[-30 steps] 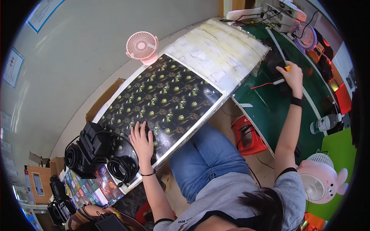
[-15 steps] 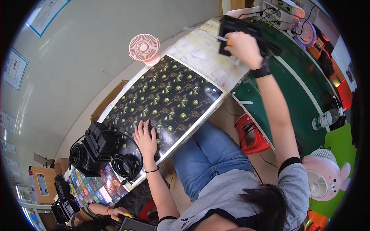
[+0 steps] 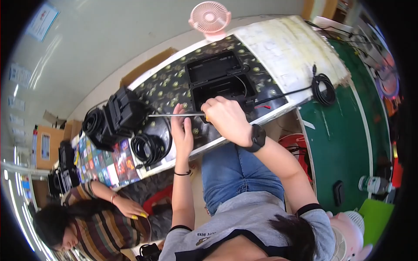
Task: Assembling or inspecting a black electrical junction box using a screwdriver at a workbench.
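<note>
A screwdriver (image 3: pixel 195 114) with a long metal shaft and a yellow-orange handle is gripped in my right hand (image 3: pixel 227 119), its shaft pointing left. My left hand (image 3: pixel 183 138) is raised at the table's front edge with fingers stretched. The shaft crosses at its fingers; whether they touch, I cannot tell. Just beyond my right hand, a black plastic case (image 3: pixel 216 69) lies on the dark patterned mat (image 3: pixel 167 93) with its lid folded back. My right hand hides its near part. A black cable runs from the case to a coil (image 3: pixel 323 89) on the right.
More black cases (image 3: pixel 119 115) and a coiled cable (image 3: pixel 150 148) sit on the table's left. A pink fan (image 3: pixel 210 17) stands at the back. A green surface (image 3: pixel 344 143) lies to the right, with a bottle (image 3: pixel 373 185). A co-worker (image 3: pixel 109 217) sits at lower left.
The black case has come from the far right onto the mat in front of me and now lies open. My right hand came back with the screwdriver; my left hand lifted off the mat.
</note>
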`<act>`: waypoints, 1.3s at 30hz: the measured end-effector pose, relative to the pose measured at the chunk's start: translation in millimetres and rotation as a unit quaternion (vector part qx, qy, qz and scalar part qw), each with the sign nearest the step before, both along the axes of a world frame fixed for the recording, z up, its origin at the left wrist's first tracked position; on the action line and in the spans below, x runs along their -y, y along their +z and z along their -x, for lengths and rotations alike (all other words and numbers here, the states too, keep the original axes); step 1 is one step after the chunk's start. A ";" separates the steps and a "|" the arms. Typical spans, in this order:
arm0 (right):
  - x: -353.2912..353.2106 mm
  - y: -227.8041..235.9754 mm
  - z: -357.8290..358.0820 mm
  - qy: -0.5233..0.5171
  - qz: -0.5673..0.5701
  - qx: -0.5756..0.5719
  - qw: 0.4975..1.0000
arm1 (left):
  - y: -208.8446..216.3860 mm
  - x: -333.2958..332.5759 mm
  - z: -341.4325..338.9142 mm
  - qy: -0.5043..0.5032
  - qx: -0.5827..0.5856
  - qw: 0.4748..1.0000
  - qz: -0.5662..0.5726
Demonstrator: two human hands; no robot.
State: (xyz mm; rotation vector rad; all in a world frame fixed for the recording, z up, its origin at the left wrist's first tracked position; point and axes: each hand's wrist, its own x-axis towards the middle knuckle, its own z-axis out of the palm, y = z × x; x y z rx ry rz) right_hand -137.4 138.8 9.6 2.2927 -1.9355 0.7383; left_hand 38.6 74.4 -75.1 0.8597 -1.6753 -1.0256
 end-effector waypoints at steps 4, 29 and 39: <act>-29.3 15.4 -1.9 0.110 -0.008 0.144 0.983 | 2.7 -42.1 7.0 -0.028 -0.106 0.994 -0.029; -57.9 -51.2 96.2 -0.083 -0.059 0.622 0.777 | 46.4 -59.2 16.3 0.081 0.097 0.920 0.370; -80.5 -67.5 86.5 -0.090 -0.018 0.672 0.735 | 72.8 -50.1 1.3 0.121 0.307 0.883 0.335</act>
